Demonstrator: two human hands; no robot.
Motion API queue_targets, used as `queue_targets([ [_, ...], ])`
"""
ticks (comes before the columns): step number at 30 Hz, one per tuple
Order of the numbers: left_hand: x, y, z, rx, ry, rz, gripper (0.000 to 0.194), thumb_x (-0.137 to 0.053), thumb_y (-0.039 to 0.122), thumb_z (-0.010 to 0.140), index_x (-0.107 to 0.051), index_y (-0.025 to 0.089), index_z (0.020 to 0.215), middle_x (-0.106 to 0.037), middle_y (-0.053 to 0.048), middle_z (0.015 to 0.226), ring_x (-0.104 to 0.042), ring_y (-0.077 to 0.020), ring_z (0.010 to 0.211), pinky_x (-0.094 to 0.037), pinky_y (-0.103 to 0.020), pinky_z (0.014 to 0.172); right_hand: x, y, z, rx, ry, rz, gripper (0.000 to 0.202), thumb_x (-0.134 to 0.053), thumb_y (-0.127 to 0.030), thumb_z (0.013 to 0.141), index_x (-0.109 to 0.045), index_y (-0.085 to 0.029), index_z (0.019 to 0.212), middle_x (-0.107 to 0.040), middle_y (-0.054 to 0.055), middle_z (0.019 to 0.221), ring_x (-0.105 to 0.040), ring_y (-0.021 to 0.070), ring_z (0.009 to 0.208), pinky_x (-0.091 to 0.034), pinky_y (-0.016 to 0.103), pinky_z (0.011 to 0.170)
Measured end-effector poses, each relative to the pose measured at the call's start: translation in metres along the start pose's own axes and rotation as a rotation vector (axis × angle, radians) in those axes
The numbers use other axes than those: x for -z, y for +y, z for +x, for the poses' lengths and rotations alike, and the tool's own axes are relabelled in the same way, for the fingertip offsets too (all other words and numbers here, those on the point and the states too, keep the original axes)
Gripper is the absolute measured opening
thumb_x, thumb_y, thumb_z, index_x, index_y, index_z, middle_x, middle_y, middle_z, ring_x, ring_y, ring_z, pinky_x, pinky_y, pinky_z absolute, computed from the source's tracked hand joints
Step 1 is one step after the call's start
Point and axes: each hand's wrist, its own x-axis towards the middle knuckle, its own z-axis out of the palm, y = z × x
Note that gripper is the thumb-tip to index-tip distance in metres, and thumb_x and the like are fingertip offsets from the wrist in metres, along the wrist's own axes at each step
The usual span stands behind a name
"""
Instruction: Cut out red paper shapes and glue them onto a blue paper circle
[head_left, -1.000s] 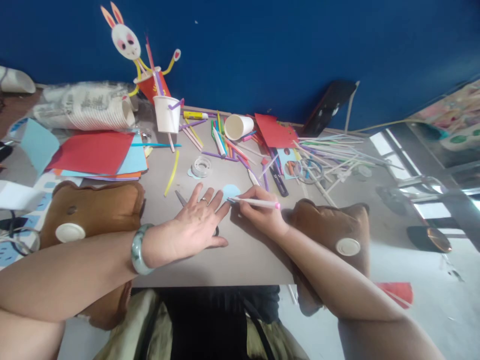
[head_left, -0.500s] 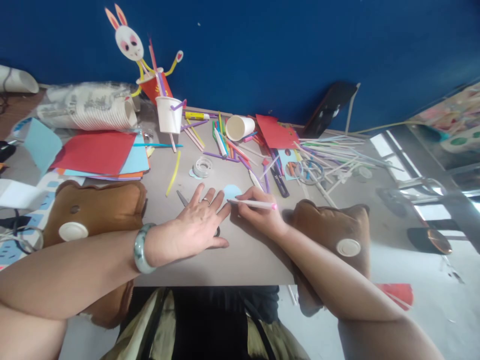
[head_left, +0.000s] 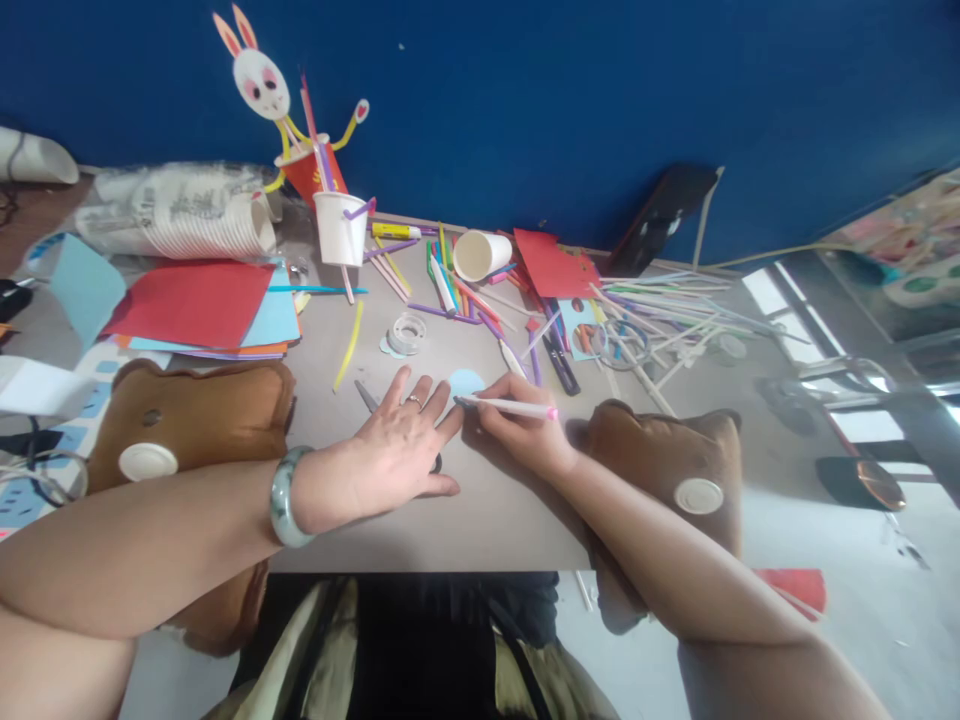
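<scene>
Behind the grey counter rises a dark blue wall; pale floor shows to its right.

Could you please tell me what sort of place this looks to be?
Probably a craft table: there are loose markers, coloured paper and a rabbit figure joined to a red cup.

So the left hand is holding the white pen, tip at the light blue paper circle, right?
Not the left hand; the head view shows the right hand holding the white pen, tip at the light blue paper circle.
</scene>
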Motion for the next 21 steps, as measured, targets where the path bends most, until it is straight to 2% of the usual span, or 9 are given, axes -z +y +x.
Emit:
queue_targets([
  [5, -0.001, 0.000, 0.000, 0.002, 0.006, 0.009, 0.083, -0.058, 0.071, 0.082, -0.050, 0.011, 0.140, -0.047, -0.023, 0.145, -0.042, -0.0412, 0.132, -0.018, -0.063, 0.115, 0.000, 0.000, 0.001, 0.012, -0.050, -0.005, 0.006, -0.061, -0.023, 0.080, -0.061, -0.020, 0.075, -0.064, -0.001, 0.063, -0.056, 0.0119, 0.054, -0.043, 0.024, 0.053],
  [12, 0.002, 0.000, 0.000, 0.001, -0.008, 0.001, 0.081, -0.058, 0.070, 0.083, -0.050, 0.011, 0.139, -0.047, -0.024, 0.145, -0.043, -0.0411, 0.132, -0.017, -0.063, 0.115, 0.000, -0.001, 0.000, 0.004, -0.030, -0.007, 0.006, -0.061, -0.024, 0.080, -0.061, -0.021, 0.075, -0.065, -0.001, 0.063, -0.056, 0.0124, 0.054, -0.043, 0.025, 0.054],
  [14, 0.003, 0.000, 0.000, 0.005, -0.004, -0.016, 0.080, -0.061, 0.069, 0.081, -0.052, 0.012, 0.136, -0.047, -0.024, 0.145, -0.043, -0.0409, 0.132, -0.017, -0.063, 0.115, 0.001, -0.001, 0.000, -0.009, 0.066, 0.001, 0.005, -0.061, -0.023, 0.079, -0.060, -0.021, 0.074, -0.065, -0.001, 0.063, -0.058, 0.0133, 0.055, -0.044, 0.026, 0.054],
  [18, 0.003, -0.002, 0.000, -0.007, 0.002, -0.038, 0.075, -0.062, 0.068, 0.080, -0.056, 0.013, 0.131, -0.047, -0.023, 0.145, -0.043, -0.0414, 0.133, -0.018, -0.063, 0.115, 0.010, 0.002, 0.000, -0.005, 0.355, -0.038, 0.008, -0.060, -0.023, 0.077, -0.057, -0.023, 0.070, -0.064, 0.000, 0.065, -0.058, 0.0159, 0.058, -0.045, 0.030, 0.057],
  [21, 0.004, -0.003, -0.001, -0.006, 0.001, -0.041, 0.074, -0.062, 0.069, 0.081, -0.056, 0.014, 0.130, -0.047, -0.023, 0.145, -0.043, -0.0411, 0.132, -0.018, -0.062, 0.115, 0.018, 0.007, 0.002, 0.020, 0.428, -0.051, 0.010, -0.059, -0.022, 0.077, -0.055, -0.024, 0.069, -0.063, 0.001, 0.067, -0.056, 0.0173, 0.059, -0.046, 0.033, 0.059],
])
